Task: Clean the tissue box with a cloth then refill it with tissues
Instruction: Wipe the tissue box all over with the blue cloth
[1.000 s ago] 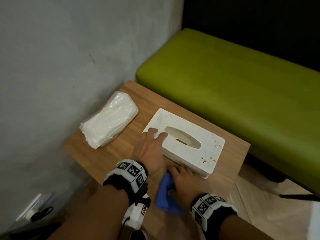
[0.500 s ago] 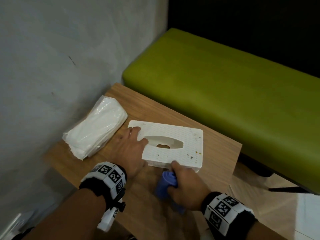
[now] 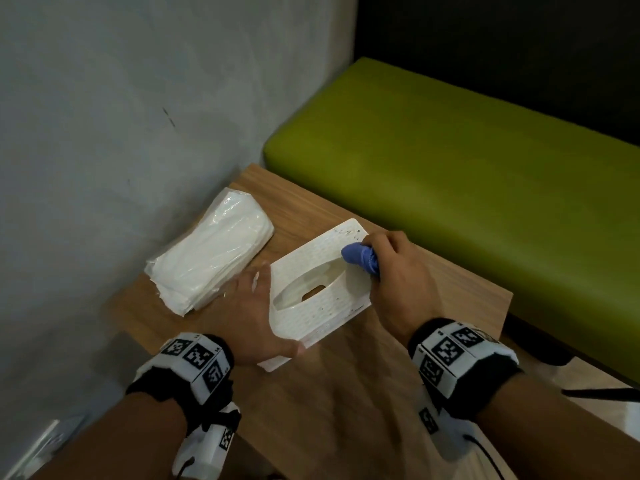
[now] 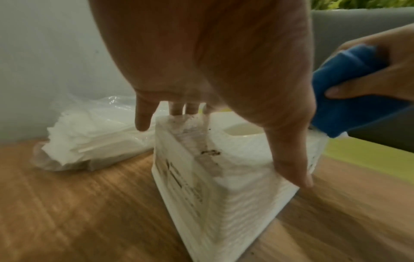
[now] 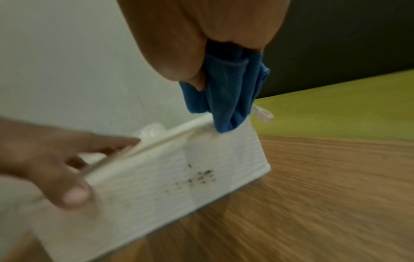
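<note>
A white tissue box [image 3: 318, 299] with dark specks stands on the wooden table [image 3: 332, 403], its oval slot facing up. My left hand [image 3: 252, 313] grips its near left end, thumb on the front side [image 4: 289, 170], fingers along the far side. My right hand [image 3: 391, 268] holds a bunched blue cloth [image 3: 360, 259] against the far right part of the box top. The cloth [image 5: 226, 94] touches the box's top edge [image 5: 179, 177] in the right wrist view. Dirt marks show on the box [image 4: 201, 159] in the left wrist view.
A plastic-wrapped pack of white tissues [image 3: 211, 261] lies left of the box against the grey wall [image 3: 121, 116]. A green padded bench [image 3: 467, 174] runs behind and to the right of the table. Bare wood lies in front of the box.
The box has been turned so its speckled end points away. My right hand lifted the blue cloth from the table in front of the box onto the box top. My left hand shifted to the near end.
</note>
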`<action>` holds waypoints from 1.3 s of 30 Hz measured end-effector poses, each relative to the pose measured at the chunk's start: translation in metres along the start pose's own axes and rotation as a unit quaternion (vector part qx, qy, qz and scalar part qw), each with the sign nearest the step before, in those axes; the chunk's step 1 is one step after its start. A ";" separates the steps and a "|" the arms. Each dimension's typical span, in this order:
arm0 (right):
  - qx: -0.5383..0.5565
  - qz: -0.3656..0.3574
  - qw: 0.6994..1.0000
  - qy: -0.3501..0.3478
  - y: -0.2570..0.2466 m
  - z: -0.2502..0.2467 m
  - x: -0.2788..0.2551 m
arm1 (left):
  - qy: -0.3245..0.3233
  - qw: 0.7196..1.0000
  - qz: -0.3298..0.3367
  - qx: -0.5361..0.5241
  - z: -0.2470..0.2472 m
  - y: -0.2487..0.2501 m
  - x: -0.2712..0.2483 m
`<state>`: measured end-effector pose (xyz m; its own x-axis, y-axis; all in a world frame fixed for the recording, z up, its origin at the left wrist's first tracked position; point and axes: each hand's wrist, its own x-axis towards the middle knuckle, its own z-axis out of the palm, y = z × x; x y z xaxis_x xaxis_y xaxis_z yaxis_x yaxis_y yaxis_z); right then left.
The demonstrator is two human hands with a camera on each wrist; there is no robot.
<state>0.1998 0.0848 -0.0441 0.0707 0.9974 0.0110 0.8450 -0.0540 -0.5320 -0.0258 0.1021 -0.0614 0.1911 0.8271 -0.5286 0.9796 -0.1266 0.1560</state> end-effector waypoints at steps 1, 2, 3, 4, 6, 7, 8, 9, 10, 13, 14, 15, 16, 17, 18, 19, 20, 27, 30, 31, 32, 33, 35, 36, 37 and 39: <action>-0.023 -0.011 0.999 -0.029 0.002 0.005 -0.001 | -0.004 1.000 0.003 0.016 0.001 -0.001 -0.001; -0.051 -0.024 0.997 -0.061 0.002 0.009 -0.003 | -0.005 1.000 0.006 0.030 0.002 -0.002 -0.001; -0.081 -0.036 0.991 -0.096 0.002 0.012 -0.006 | -0.008 0.999 0.008 0.036 0.002 -0.002 0.000; -0.106 -0.049 0.984 -0.132 0.001 0.014 -0.011 | -0.013 0.999 0.008 0.036 0.001 -0.002 0.000; -0.140 -0.077 0.968 -0.192 0.001 0.016 -0.019 | -0.016 0.999 0.006 0.031 0.000 -0.004 0.002; -0.154 -0.092 0.961 -0.209 0.003 0.014 -0.022 | -0.013 0.999 0.006 0.030 0.000 -0.005 0.002; -0.161 -0.101 0.958 -0.215 0.006 0.012 -0.023 | -0.010 1.000 0.007 0.029 0.000 -0.007 0.002; -0.159 -0.100 0.959 -0.210 0.012 0.009 -0.022 | -0.007 1.000 0.008 0.028 0.001 -0.008 0.002; -0.152 -0.084 0.964 -0.200 0.016 0.007 -0.019 | -0.006 1.000 0.007 0.027 0.002 -0.010 0.002; -0.125 -0.026 0.980 -0.154 0.018 0.005 -0.005 | -0.009 1.000 0.004 0.027 0.002 -0.008 0.004; -0.130 -0.026 0.979 -0.153 0.011 0.007 -0.004 | -0.009 1.000 0.002 0.029 0.001 -0.006 0.004; -0.139 -0.040 0.976 -0.163 0.003 0.011 -0.005 | -0.008 0.999 -0.001 0.032 0.001 -0.005 0.005; -0.145 -0.061 0.970 -0.183 -0.006 0.016 -0.010 | -0.007 0.999 -0.004 0.034 0.001 -0.005 0.005; -0.149 -0.087 0.962 -0.211 -0.013 0.020 -0.017 | -0.006 0.999 -0.005 0.035 0.001 -0.004 0.005; -0.158 -0.113 0.952 -0.237 -0.019 0.021 -0.026 | -0.004 0.999 -0.005 0.033 0.001 -0.005 0.004; -0.171 -0.136 0.942 -0.254 -0.020 0.020 -0.032 | -0.001 0.999 -0.003 0.033 0.001 -0.005 0.003; -0.182 -0.146 0.938 -0.255 -0.017 0.017 -0.036 | 0.001 0.999 -0.002 0.035 0.000 -0.005 0.002; -0.160 -0.027 0.971 -0.174 -0.007 0.012 -0.008 | 0.006 0.998 -0.004 0.056 -0.001 0.001 -0.004; -0.155 -0.056 0.963 -0.215 -0.033 0.026 -0.022 | -0.009 0.998 -0.006 0.059 -0.004 0.004 -0.006; -0.165 -0.080 0.955 -0.233 -0.038 0.028 -0.029 | -0.013 0.998 -0.005 0.058 -0.004 0.004 -0.006; -0.175 -0.099 0.949 -0.245 -0.039 0.028 -0.034 | -0.016 0.998 -0.003 0.056 -0.005 0.004 -0.007; -0.177 -0.105 0.948 -0.243 -0.036 0.026 -0.035 | -0.022 0.998 -0.001 0.057 -0.006 0.003 -0.008; -0.161 -0.065 0.963 -0.204 -0.028 0.021 -0.024 | -0.032 0.998 0.003 0.059 -0.009 0.001 -0.011; -0.154 -0.032 0.971 -0.179 -0.027 0.021 -0.016 | -0.034 0.998 0.005 0.056 -0.010 0.002 -0.012; -0.149 -0.001 0.976 -0.160 -0.028 0.022 -0.010 | -0.036 0.998 0.006 0.050 -0.011 0.004 -0.012; -0.136 0.042 0.979 -0.145 -0.042 0.029 -0.006 | -0.029 0.999 0.001 0.028 -0.012 0.008 -0.012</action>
<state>0.1482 0.0822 -0.0462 0.0265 0.9584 -0.2842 0.9554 -0.1079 -0.2748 -0.0212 0.0975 -0.0438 0.1939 0.7936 -0.5767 0.9810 -0.1592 0.1107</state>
